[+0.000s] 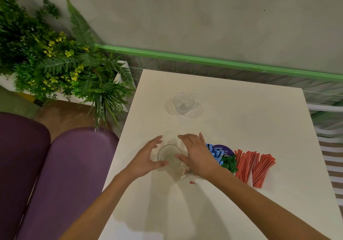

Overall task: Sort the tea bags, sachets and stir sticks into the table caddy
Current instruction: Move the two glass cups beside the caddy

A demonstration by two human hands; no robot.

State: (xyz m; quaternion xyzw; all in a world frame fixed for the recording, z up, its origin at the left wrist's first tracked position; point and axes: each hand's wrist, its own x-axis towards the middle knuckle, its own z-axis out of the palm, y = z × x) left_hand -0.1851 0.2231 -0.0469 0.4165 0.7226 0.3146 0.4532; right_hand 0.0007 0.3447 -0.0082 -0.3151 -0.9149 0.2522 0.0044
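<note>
White tabletop (241,128), its left edge close to the near glass (169,153), left hand (146,158) and right hand (196,158) apart with fingers loosely spread either side of that glass, contact unclear, orange sticks (254,165) well right of it, second glass (183,102) beyond it, blue sachets (216,155) and green sachets (229,164) half hidden behind the right hand.

A single wide-angle camera on the person's head looks forward and steeply down at the white table (232,119), close above the left hand (146,158) and right hand (198,156), taking in the grey wall (204,17) ahead and plants (55,63) at far left.
</note>
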